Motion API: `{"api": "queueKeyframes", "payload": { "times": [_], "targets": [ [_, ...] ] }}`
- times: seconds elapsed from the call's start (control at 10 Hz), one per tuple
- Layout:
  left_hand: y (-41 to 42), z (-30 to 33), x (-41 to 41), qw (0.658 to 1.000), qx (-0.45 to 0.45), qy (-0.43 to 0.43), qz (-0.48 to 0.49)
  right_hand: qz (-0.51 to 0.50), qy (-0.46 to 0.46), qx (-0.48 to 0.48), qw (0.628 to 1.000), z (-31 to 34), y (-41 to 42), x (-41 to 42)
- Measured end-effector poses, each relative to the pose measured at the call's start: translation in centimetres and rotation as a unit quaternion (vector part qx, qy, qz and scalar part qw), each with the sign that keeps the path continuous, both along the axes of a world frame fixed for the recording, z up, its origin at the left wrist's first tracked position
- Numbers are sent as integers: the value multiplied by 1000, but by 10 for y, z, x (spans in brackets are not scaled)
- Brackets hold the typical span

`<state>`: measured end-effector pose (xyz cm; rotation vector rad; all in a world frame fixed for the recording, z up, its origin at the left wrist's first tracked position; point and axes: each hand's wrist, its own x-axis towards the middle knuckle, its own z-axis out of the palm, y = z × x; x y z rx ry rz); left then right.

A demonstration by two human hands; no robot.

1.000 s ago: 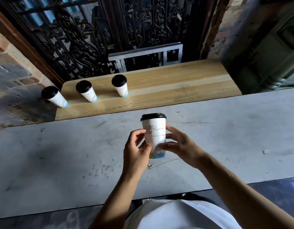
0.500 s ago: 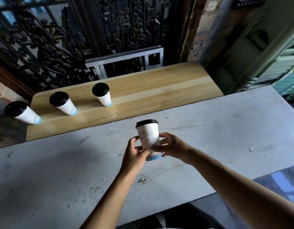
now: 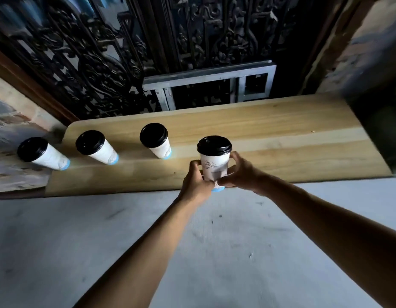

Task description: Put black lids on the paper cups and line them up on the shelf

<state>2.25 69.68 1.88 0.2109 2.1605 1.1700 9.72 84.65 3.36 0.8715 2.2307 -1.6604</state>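
Observation:
A white paper cup (image 3: 213,166) with a black lid (image 3: 214,146) is held upright by both hands over the front edge of the wooden shelf (image 3: 281,138). My left hand (image 3: 196,183) grips its lower left side and my right hand (image 3: 238,173) wraps its lower right side. Three lidded cups stand in a row on the shelf's left part: the first cup (image 3: 42,153) at the far left, the second cup (image 3: 95,146), and the third cup (image 3: 155,140), nearest the held cup.
A grey concrete counter (image 3: 59,252) lies in front of the shelf, under my arms. Behind the shelf stand a dark ornate metal grille (image 3: 92,52) and a grey metal frame (image 3: 210,74). A brick wall (image 3: 5,121) is at the left.
Both hands have carried the lidded cup forward from above the grey counter to the shelf's front edge, to the right of the third cup. My arms are stretched further out.

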Motion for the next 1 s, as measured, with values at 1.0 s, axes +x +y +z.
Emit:
{"api": "queueKeyframes", "payload": {
  "times": [1.0],
  "targets": [
    [92, -144, -87, 980, 142, 141, 4, -36, 163, 181, 969, -135, 91, -76]
  ]
}}
